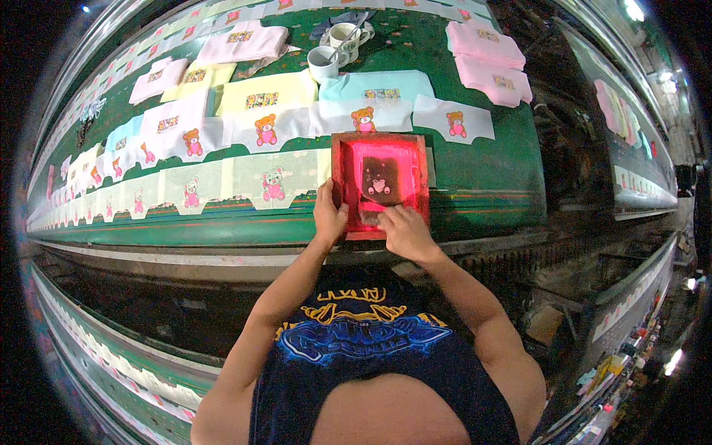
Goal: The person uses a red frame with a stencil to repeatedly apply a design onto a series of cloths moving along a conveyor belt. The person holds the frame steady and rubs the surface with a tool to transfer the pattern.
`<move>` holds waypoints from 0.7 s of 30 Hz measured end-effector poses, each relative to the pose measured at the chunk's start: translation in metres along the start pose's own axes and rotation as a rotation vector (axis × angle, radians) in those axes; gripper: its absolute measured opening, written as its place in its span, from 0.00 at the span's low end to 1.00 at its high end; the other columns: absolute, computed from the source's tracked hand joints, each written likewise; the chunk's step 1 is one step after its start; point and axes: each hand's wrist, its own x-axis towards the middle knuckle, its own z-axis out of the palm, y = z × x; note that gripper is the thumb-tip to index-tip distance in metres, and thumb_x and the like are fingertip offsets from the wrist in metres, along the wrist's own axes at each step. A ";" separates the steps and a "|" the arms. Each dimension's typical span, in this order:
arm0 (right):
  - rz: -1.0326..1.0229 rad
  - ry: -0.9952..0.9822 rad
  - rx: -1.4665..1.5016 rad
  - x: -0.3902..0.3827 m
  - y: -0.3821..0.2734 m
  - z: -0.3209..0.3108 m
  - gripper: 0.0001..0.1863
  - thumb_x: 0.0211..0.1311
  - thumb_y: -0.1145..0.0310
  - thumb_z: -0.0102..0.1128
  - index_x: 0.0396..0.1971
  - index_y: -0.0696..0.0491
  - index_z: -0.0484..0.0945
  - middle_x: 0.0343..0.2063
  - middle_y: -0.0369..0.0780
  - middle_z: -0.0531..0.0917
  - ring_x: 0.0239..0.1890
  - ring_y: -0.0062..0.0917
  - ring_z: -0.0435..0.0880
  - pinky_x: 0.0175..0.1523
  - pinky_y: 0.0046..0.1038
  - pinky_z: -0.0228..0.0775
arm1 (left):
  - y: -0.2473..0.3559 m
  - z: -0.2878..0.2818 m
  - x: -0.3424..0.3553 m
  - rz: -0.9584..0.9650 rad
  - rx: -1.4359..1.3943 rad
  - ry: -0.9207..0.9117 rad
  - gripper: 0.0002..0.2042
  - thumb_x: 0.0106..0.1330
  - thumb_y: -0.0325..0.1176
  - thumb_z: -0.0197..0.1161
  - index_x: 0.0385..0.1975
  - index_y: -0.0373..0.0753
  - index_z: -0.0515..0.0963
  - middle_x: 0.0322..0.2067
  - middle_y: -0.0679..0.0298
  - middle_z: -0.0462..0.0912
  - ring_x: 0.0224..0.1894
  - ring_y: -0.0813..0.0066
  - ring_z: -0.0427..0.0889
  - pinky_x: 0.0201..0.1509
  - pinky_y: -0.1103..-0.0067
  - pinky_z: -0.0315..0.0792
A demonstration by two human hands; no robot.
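A screen printing frame with a reddish wooden rim and bright pink ink lies flat near the front edge of the green printing table. Its dark middle carries a small heart and paw pattern. My left hand grips the frame's left side. Inside the lower part of the frame, my right hand is closed on a squeegee, only part of which shows. Directly left of the frame lies a pale cloth piece with a partly coloured bear print, one in a row of similar pieces.
Behind the frame runs a row of cloth pieces with finished brown bear prints. Folded yellow cloth, blue cloth and pink stacks lie farther back. Two cups with handled tools stand among them. Another long table is at right.
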 end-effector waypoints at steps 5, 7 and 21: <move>-0.052 -0.020 0.110 -0.013 -0.006 0.001 0.12 0.53 0.64 0.68 0.34 0.55 0.81 0.34 0.40 0.80 0.39 0.37 0.80 0.45 0.38 0.73 | -0.002 0.002 -0.001 0.019 -0.001 0.012 0.36 0.51 0.21 0.65 0.65 0.30 0.64 0.59 0.46 0.72 0.61 0.45 0.72 0.66 0.65 0.68; 0.081 -0.010 0.196 -0.001 0.005 -0.011 0.12 0.53 0.63 0.69 0.32 0.55 0.82 0.32 0.42 0.81 0.38 0.40 0.81 0.45 0.40 0.74 | 0.000 0.000 -0.001 0.013 -0.004 0.012 0.35 0.50 0.21 0.65 0.64 0.30 0.64 0.59 0.45 0.71 0.61 0.43 0.72 0.66 0.63 0.68; 0.719 -0.396 0.040 0.102 0.045 0.016 0.25 0.50 0.44 0.73 0.32 0.54 0.88 0.33 0.50 0.88 0.39 0.45 0.88 0.46 0.44 0.81 | -0.006 0.002 0.001 0.020 -0.003 -0.009 0.36 0.51 0.21 0.64 0.65 0.29 0.63 0.59 0.44 0.70 0.62 0.42 0.71 0.66 0.62 0.68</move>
